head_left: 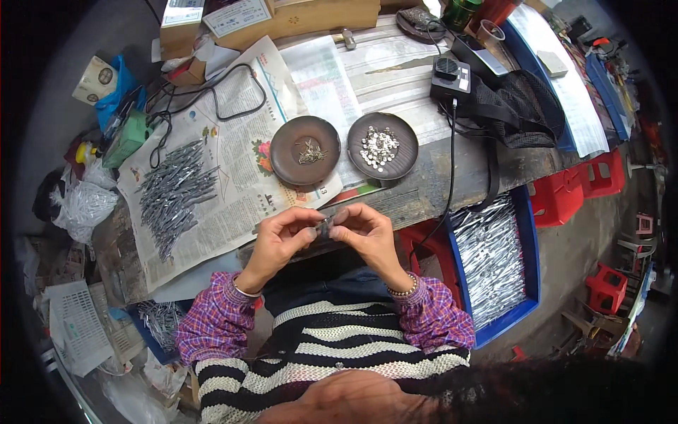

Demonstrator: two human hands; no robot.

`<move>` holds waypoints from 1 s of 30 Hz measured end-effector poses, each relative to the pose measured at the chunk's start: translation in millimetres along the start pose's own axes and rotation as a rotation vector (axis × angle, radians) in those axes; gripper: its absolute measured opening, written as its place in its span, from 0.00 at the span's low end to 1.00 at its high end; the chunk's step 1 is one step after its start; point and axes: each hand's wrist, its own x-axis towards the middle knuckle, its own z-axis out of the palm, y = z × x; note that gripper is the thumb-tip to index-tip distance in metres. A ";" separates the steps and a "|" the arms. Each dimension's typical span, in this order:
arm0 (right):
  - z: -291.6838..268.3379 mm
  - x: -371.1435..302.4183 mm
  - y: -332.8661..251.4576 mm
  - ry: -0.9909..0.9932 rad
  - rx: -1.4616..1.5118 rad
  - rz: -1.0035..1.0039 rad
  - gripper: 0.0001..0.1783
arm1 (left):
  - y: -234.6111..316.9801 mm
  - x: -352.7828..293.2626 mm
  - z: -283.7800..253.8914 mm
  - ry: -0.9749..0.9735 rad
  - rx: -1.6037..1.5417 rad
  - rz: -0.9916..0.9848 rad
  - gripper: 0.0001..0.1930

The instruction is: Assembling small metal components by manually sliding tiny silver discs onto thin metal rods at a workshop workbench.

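The person's left hand (pixel 281 244) and right hand (pixel 369 239) meet fingertip to fingertip, both pinched on a small dark piece (pixel 324 227), its shape mostly hidden by the fingers. Just beyond the grip sit two brown dishes, one of thin pins (pixel 311 151), one of silvery discs (pixel 380 148). Grey metal strips (pixel 176 192) lie left of it on newspaper (pixel 236 180).

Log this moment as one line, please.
Left hand: pinching small dark piece | right hand: at same piece | left dish: thin pins | right dish: silvery discs | newspaper: grey metal strips
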 end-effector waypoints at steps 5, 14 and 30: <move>4.0 1.4 3.2 -0.001 0.052 0.032 0.11 | -1.6 -1.9 -0.6 0.014 0.041 0.035 0.11; 6.8 -3.9 1.6 0.115 0.001 -0.015 0.12 | -5.8 0.2 6.1 0.009 0.145 0.152 0.09; 16.2 -3.5 9.1 0.145 -0.055 -0.019 0.07 | -3.1 -8.4 7.9 0.032 -0.030 0.160 0.11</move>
